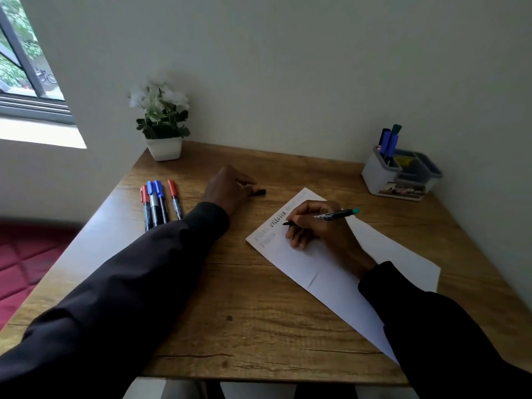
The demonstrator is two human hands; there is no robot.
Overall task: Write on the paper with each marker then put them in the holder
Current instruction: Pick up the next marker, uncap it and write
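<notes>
Right hand (325,231) grips, fingers curled, a black teal-ended marker (328,216), tip on the white paper sheet (331,272); left of it, left hand (227,187) pinches a black cap (261,192) (on the worktop (244,312)).

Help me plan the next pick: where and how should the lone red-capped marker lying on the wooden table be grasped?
Pinch the red-capped marker across its dark barrel, from above. It lies flat, apart from the three grouped markers, so both long sides are free.
</notes>
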